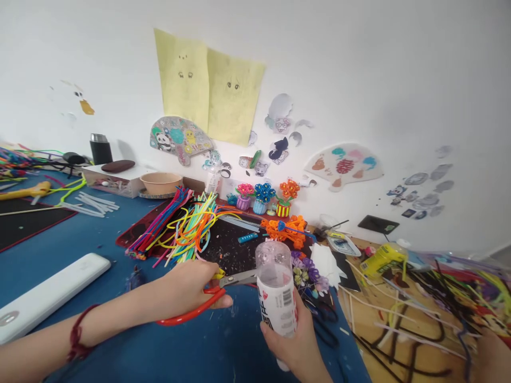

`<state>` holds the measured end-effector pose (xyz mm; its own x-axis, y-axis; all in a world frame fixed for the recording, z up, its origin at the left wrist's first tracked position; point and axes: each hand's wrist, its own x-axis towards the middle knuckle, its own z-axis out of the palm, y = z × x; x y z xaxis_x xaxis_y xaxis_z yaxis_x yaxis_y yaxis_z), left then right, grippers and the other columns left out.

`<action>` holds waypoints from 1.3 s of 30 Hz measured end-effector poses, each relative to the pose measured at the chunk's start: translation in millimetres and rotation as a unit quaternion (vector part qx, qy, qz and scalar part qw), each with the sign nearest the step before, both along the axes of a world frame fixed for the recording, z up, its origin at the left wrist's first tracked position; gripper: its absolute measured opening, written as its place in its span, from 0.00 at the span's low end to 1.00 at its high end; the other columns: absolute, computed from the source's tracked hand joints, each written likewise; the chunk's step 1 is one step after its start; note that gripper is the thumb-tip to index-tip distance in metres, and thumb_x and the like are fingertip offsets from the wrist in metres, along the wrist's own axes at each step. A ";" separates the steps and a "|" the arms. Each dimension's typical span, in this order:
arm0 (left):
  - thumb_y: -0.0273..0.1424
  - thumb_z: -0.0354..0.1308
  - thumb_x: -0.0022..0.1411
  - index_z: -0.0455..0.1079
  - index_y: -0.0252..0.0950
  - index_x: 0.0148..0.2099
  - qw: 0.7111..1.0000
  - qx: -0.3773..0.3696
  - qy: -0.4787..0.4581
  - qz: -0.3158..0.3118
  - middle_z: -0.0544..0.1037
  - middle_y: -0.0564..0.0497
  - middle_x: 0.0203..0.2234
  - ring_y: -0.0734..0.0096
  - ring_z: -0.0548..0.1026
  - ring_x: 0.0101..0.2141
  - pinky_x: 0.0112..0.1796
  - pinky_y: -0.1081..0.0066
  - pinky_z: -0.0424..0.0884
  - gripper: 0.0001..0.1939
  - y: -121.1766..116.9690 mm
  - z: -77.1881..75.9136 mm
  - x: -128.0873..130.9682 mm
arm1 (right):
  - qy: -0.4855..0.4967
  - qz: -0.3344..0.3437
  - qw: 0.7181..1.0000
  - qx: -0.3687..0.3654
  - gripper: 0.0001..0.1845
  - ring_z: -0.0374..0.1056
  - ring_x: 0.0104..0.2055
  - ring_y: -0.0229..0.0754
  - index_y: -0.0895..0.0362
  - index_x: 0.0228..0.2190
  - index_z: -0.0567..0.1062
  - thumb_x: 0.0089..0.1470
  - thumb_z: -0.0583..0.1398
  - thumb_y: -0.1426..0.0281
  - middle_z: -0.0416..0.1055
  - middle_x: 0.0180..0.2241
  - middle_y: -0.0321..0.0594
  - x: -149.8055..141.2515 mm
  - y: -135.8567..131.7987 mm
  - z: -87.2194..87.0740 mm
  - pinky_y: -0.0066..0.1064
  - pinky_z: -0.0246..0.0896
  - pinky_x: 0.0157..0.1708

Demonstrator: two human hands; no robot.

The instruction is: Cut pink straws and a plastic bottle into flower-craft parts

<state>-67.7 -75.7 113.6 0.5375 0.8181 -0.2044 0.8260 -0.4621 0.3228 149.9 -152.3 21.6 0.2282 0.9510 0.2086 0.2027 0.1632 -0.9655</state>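
Note:
My left hand (195, 290) grips a pair of scissors (191, 313) with red and yellow handles. The metal blades point right and reach the near-left side of a clear plastic bottle (276, 298); I cannot tell whether they cut into it. Fingers of my right hand (293, 340) wrap round the lower part of this bottle, which has a white label with dark characters, red marks and a barcode. Its clear, lobed end points up. Behind the scissors lies a heap of colourful pipe cleaners (195, 229), with orange pipe-cleaner pieces (288, 230) behind the bottle.
Pipe-cleaner flower pots (263, 199) line the wall. Dark-handled scissors (325, 324) and purple flowers (309, 271) lie right of the bottle. A white elongated case (56, 295) rests at left. Another person's hand (493, 354) shows at the far right, beside a wooden table (383, 319) with scattered stems.

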 end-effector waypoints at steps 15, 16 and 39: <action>0.52 0.49 0.61 0.63 0.38 0.34 0.999 0.003 -0.054 0.007 0.75 0.49 0.28 0.61 0.74 0.29 0.28 0.69 0.63 0.22 -19.7 10.0 -5.8 | -0.068 -0.048 0.994 0.064 0.27 0.71 0.27 0.42 0.59 0.42 0.66 0.39 0.65 0.67 0.75 0.30 0.41 -8.3 -13.9 6.4 0.27 0.69 0.27; 0.53 0.49 0.60 0.64 0.37 0.34 0.998 0.028 -0.046 0.012 0.75 0.48 0.29 0.59 0.74 0.30 0.29 0.68 0.63 0.23 -19.7 10.0 -5.4 | -0.076 -0.029 0.995 0.064 0.26 0.71 0.27 0.41 0.58 0.42 0.66 0.39 0.65 0.68 0.75 0.30 0.40 -7.3 -13.5 8.8 0.27 0.69 0.27; 0.52 0.56 0.55 0.65 0.38 0.27 0.998 0.050 -0.031 0.014 0.74 0.52 0.23 0.65 0.72 0.26 0.25 0.72 0.57 0.22 -18.0 30.5 -13.2 | -0.088 -0.056 0.992 0.072 0.22 0.69 0.24 0.40 0.55 0.38 0.67 0.38 0.63 0.66 0.74 0.25 0.35 -25.8 -19.0 39.5 0.25 0.67 0.25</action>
<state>-81.0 -93.6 144.1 0.5231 0.8477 -0.0884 0.8187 -0.4711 0.3283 124.1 -171.4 61.1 0.2786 0.8791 0.3866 0.3915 0.2637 -0.8816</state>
